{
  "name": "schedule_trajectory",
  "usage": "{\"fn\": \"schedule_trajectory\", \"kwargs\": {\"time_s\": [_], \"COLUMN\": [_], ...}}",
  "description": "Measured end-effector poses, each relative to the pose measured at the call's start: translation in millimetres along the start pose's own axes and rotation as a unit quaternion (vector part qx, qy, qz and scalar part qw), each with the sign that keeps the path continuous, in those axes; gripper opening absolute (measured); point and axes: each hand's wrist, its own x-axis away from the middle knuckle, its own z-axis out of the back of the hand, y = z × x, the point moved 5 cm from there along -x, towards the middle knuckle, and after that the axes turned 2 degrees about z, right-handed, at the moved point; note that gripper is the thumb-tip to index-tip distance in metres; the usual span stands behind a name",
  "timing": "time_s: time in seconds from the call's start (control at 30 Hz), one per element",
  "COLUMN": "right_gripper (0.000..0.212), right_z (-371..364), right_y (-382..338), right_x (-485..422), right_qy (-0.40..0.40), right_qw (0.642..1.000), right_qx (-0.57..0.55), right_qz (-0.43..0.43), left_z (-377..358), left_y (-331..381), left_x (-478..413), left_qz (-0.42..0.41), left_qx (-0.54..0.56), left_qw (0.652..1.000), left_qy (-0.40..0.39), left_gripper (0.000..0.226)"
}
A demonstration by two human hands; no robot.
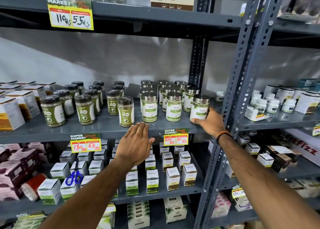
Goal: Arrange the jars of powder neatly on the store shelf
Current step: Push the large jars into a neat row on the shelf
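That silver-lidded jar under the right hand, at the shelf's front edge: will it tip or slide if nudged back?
The jar is tall and already looks slightly tilted, so a high push may tip it. Its smooth base would probably slide on the metal shelf. The right hand holds it low, which should help.

1. Thirteen silver-lidded jars (149, 107) are counted on the middle shelf (103, 124), in three columns plus one at the right.
2. Eleven dark-lidded jars (52, 111) are counted to their left.
3. Two hands are seen: the left hand (135, 145) and the right hand (210, 123).
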Motion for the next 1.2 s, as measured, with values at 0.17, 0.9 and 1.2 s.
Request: {"fn": "schedule_trajectory", "kwargs": {"time_s": [0.17, 0.9, 1.2], "right_gripper": [0.076, 0.068, 0.074], "right_z": [-4.4, -18.0, -12.3], "right_y": [2.5, 10.2, -4.0], "right_x": [-3.4, -13.0, 17.8], "right_qy": [-0.002, 0.009, 0.09], "right_qw": [1.0, 1.0, 0.995], "right_qx": [0.001, -0.015, -0.04], "right_qz": [0.0, -0.009, 0.009], "left_z": [-1.1, 0.4, 5.7], "left_y": [1.3, 1.7, 1.3], "left_x": [0.0, 1.2, 8.1], "left_qz": [0.005, 0.004, 0.005], "left_qx": [0.0, 0.01, 0.03], "left_qw": [1.0, 1.0, 0.999], "left_qy": [0.007, 0.011, 0.012], "left_gripper": [0.078, 0.076, 0.075]}}
